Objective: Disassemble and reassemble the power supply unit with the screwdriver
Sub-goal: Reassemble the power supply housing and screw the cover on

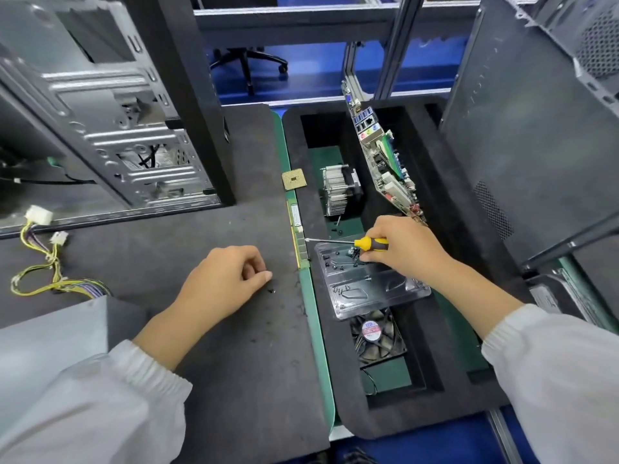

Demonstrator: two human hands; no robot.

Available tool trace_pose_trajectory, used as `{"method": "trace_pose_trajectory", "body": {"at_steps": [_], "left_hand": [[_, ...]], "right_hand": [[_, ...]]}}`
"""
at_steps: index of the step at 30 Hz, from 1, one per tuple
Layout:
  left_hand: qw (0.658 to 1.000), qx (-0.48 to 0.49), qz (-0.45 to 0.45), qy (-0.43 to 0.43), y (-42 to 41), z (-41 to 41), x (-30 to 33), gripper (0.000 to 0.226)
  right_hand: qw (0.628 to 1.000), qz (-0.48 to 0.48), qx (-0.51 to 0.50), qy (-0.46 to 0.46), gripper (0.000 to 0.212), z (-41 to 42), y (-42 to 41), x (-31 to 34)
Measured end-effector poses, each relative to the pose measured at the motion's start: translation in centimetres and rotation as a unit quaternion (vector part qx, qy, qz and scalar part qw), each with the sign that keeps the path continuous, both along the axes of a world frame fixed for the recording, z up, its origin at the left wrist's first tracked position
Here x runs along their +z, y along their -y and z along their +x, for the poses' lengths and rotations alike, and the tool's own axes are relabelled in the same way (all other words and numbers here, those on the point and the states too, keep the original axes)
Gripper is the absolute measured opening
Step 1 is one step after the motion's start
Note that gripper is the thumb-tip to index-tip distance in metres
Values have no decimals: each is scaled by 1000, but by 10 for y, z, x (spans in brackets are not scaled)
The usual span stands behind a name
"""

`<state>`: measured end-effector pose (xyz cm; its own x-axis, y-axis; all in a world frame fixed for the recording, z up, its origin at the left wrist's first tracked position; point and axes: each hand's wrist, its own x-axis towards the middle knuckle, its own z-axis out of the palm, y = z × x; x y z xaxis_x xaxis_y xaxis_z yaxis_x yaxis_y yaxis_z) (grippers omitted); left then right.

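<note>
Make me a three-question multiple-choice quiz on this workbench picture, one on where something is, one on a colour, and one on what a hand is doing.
1. Where does the loose cooling fan lie?
A. In the foam tray, partly under the clear plastic tray
B. On the black mat by the left hand
C. Inside the open computer case

2. What colours is the screwdriver handle?
A. Red and white
B. Yellow and black
C. All blue

3. What is the right hand doing?
A. Resting flat and empty on the mat
B. Lifting the heatsink
C. Holding the screwdriver while its fingers reach down into the clear plastic tray of screws

Answers: 1 A, the fan's upper edge sits under the clear tray in the foam recess. 2 B, the handle shows yellow with black grip. 3 C, the shaft points left from the hand above the screws.
</note>
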<state>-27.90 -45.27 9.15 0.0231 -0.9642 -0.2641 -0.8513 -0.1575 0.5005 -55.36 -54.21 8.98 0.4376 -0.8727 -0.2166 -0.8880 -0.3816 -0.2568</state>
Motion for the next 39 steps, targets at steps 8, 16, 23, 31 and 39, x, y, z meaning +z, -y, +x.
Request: {"method": "trace_pose_trajectory", "body": {"at_steps": [8,16,23,31,39], "left_hand": [[1000,7,7,-7,-2,1,5,14],[1000,13,-1,-16,-5,-2,13,15],[999,35,-14,-29,-10,4,21,14],[925,99,48,-363,-41,15,56,22],[813,140,64,-562,-135,97,92,21]], "right_hand": [[999,22,-24,29,23,-5,4,2],[997,-61,-37,-17,28,2,-3,-3],[996,-78,-43,-31,19,7,-8,-11],[971,-65,-13,230,14,54,-53,56],[938,-46,110,325,7,198,-162,114]]}}
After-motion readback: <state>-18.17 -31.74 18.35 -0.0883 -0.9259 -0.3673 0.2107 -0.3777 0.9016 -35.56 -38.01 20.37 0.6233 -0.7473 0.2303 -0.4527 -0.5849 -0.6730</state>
